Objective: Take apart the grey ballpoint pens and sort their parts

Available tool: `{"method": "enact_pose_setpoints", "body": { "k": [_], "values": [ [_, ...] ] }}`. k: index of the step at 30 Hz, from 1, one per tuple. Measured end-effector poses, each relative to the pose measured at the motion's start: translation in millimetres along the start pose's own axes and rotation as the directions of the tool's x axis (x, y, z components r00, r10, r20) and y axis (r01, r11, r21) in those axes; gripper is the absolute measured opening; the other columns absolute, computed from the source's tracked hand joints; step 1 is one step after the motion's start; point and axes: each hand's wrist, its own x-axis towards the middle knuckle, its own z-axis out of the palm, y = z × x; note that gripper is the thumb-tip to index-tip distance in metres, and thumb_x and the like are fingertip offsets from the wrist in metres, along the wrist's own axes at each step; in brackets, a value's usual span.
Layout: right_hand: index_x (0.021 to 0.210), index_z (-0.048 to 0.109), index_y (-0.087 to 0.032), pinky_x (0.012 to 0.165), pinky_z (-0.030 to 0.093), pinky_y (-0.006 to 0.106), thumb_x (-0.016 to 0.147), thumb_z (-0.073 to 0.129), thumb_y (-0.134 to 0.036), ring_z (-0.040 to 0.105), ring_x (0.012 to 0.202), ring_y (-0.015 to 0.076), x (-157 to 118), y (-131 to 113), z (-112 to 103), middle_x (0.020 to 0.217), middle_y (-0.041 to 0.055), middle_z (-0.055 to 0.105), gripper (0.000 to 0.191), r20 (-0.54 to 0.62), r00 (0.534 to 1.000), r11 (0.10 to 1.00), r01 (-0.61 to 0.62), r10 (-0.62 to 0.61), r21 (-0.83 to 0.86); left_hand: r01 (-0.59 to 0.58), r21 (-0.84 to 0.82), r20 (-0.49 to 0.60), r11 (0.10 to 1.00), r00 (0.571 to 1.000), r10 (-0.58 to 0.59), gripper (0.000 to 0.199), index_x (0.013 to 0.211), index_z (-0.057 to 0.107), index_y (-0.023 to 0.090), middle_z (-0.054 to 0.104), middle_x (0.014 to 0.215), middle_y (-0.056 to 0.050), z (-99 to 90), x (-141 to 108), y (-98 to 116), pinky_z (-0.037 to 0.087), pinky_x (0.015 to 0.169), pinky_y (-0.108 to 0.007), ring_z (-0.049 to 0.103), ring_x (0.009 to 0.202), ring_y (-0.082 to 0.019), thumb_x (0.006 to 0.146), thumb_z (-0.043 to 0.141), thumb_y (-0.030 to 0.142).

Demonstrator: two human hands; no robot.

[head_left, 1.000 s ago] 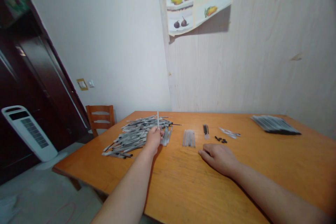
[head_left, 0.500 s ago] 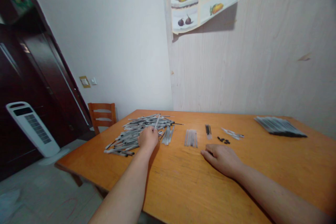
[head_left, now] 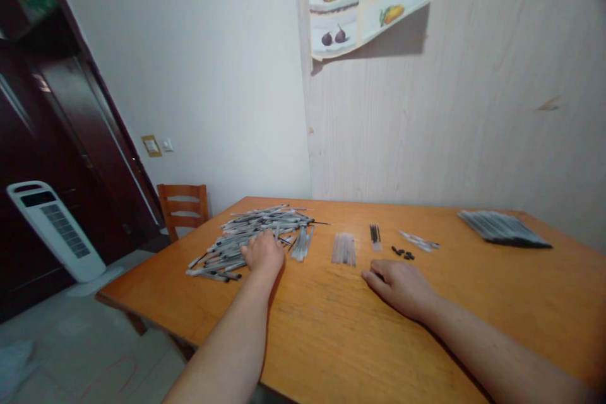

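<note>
My left hand (head_left: 265, 252) lies over the near right part of a large loose pile of grey, dark-ended pens (head_left: 231, 243). Its fingers look spread on the pile, though their tips are partly hidden. Just right of it is a small bundle of clear pen barrels (head_left: 302, 245). My right hand (head_left: 400, 284) rests on the table, fingers loosely curled under, with nothing visible in them. Beyond it sit small black caps (head_left: 402, 254), thin dark sticks (head_left: 375, 235) and a few pale thin sticks (head_left: 419, 241). Between my hands stands a row of clear tubes (head_left: 343, 249).
The wooden table (head_left: 322, 341) meets the wall at the back. Neatly aligned dark-ended pens (head_left: 504, 229) lie at its far right. A wooden chair (head_left: 184, 208) is at the far left corner, and a white tower appliance (head_left: 57, 233) stands on the floor.
My left hand has lowered onto the pile and its fingers have spread. The pale pen that stuck up from it no longer shows upright. My right hand stays put.
</note>
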Motion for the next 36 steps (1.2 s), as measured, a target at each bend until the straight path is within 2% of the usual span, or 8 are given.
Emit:
{"method": "enact_pose_setpoints", "body": {
  "k": [4,9,14,18,22,29,36],
  "values": [
    [0.074,0.060,-0.020,0.060,0.026,0.028,0.097,0.041,-0.045,0.059,0.073,0.0170,0,0,0,0.076,0.0055,0.067,0.039,0.005,1.000,1.000,-0.004,0.004,0.008,-0.022,0.007,-0.053,1.000,0.998,0.022,0.031,0.108,0.064,0.020,0.065,0.117,-0.016,-1.9,-4,2,0.038,0.089,-0.049,0.056,0.110,-0.034,0.088,0.046,0.035],
    [0.074,0.059,-0.020,0.060,0.026,0.028,0.097,0.040,-0.046,0.059,0.073,0.0171,-1,-2,-2,0.076,0.0055,0.067,0.040,0.005,1.000,1.000,-0.010,0.010,0.012,-0.120,-0.052,-0.095,0.991,0.989,0.115,0.029,0.106,0.064,0.022,0.066,0.113,-0.014,-6.1,-8,11,0.037,0.090,-0.046,0.056,0.109,-0.031,0.090,0.043,0.032],
    [0.074,0.060,-0.020,0.060,0.025,0.029,0.097,0.040,-0.047,0.059,0.072,0.0178,0,-2,-2,0.076,0.0060,0.067,0.041,0.013,1.000,1.000,-0.020,0.020,0.004,-0.244,-0.100,-0.033,0.965,0.970,0.242,0.027,0.092,0.068,0.022,0.070,0.100,-0.013,-7.4,-15,24,0.038,0.089,-0.044,0.061,0.100,-0.030,0.090,0.045,0.033],
    [0.074,0.060,-0.020,0.060,0.026,0.028,0.097,0.040,-0.047,0.059,0.073,0.0179,0,-1,-1,0.077,0.0058,0.067,0.041,0.013,1.000,1.000,-0.017,0.017,0.006,-0.289,-0.125,0.005,0.949,0.957,0.292,0.029,0.091,0.070,0.022,0.072,0.100,-0.013,-5.8,-22,32,0.036,0.091,-0.045,0.062,0.099,-0.031,0.087,0.049,0.041],
    [0.075,0.060,-0.020,0.061,0.027,0.028,0.097,0.039,-0.047,0.060,0.073,0.0180,0,0,-1,0.077,0.0059,0.067,0.040,0.010,1.000,1.000,-0.013,0.013,0.005,-0.303,-0.115,0.025,0.946,0.951,0.308,0.029,0.092,0.070,0.022,0.072,0.100,-0.014,-5.0,-26,34,0.036,0.091,-0.046,0.063,0.098,-0.032,0.084,0.052,0.043],
    [0.074,0.060,-0.020,0.061,0.027,0.028,0.097,0.039,-0.047,0.060,0.073,0.0181,0,-2,-2,0.076,0.0062,0.067,0.041,0.024,0.999,0.999,-0.033,0.033,0.007,-0.259,-0.071,0.096,0.963,0.959,0.265,0.030,0.093,0.072,0.023,0.073,0.098,-0.015,-7.1,-26,34,0.037,0.090,-0.045,0.063,0.098,-0.033,0.082,0.054,0.044],
    [0.074,0.060,-0.020,0.061,0.027,0.028,0.097,0.039,-0.048,0.059,0.073,0.0182,0,-1,-1,0.076,0.0062,0.067,0.042,0.021,0.999,0.999,-0.030,0.030,0.017,-0.256,-0.046,0.092,0.966,0.961,0.259,0.030,0.093,0.073,0.021,0.073,0.096,-0.016,-7.5,-26,34,0.038,0.089,-0.046,0.064,0.097,-0.033,0.081,0.054,0.041]
  ]
}}
